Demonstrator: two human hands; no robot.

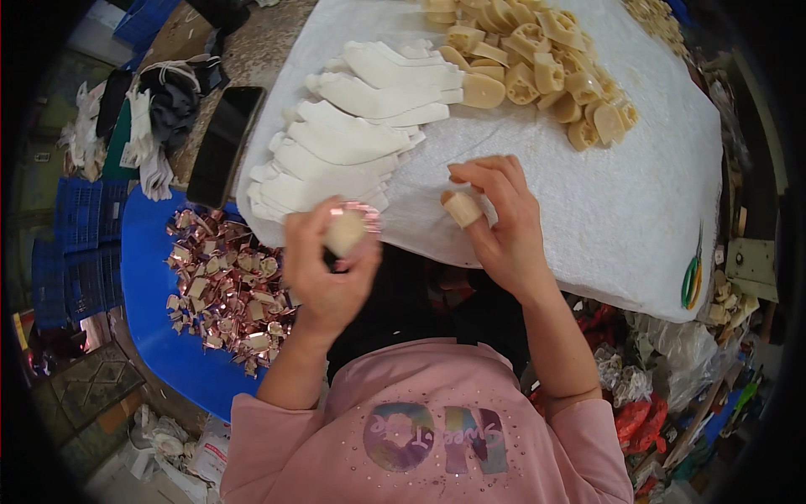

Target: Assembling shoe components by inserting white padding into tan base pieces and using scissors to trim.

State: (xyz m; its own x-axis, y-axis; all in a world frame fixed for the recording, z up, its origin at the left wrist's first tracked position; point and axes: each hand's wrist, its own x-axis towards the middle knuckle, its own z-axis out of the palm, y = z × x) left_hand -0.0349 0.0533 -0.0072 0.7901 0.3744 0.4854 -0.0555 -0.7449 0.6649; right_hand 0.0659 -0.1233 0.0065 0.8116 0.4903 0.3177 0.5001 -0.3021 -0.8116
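Note:
My left hand (pixel 323 269) is closed around a small beige block (pixel 344 232) that looks like a shoe heel, with shiny pink material around its edge; motion blurs it. Over the table's front edge, my right hand (pixel 508 227) holds nothing, its fingers apart and a beige wrap (pixel 462 208) on the thumb. Overlapping white curved strips (pixel 336 151) fan out on the table just beyond my left hand. Farther back lies a heap of bare beige heel-like blocks (pixel 550 71), some hollow and some showing a flat oval face.
A white-covered table (pixel 537 210) spans the front. Left of me, a blue tub (pixel 155 319) holds many pink-shiny pieces (pixel 227 294). A phone (pixel 222 147) lies at the table's left. Green-handled scissors (pixel 692 279) rest near the right edge; plastic bags (pixel 672 344) lie below.

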